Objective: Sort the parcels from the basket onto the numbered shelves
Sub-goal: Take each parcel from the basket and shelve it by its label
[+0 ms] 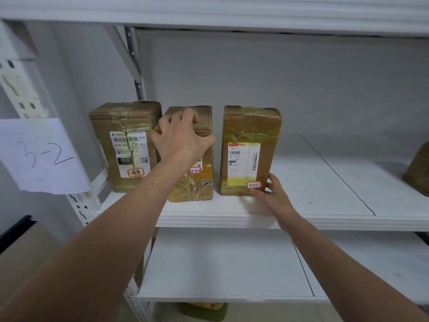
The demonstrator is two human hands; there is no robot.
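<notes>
Nearest to me, both forearms reach up and forward over the bare lower shelf (220,263). A green-and-yellow package (204,310) shows on the floor beneath it. The basket is out of sight.

My right hand (271,194) sits low, palm in. Its thumb is on the front bottom corner of the right parcel (250,135) and its fingers wrap the side, just beside the red-ringed tag. I judge this a light hold to square the box up on the shelf edge (325,219).

My left hand (183,138) is higher, wrist bent down. Its fingers are curled over the top of the middle parcel (199,182), clamping it, probably so it doesn't tip while its neighbour is nudged.

All three boxes stand upright in a row with labels facing out, which keeps the tags readable. The left parcel (125,126) is almost touching the middle one, and a narrow gap separates the middle and right ones.

A paper sign (41,156) marked 3-2 hangs on the upright at left, matching the tags I can read. Well off to the right, another parcel (417,170) sits on the same level, cut off by the frame.
</notes>
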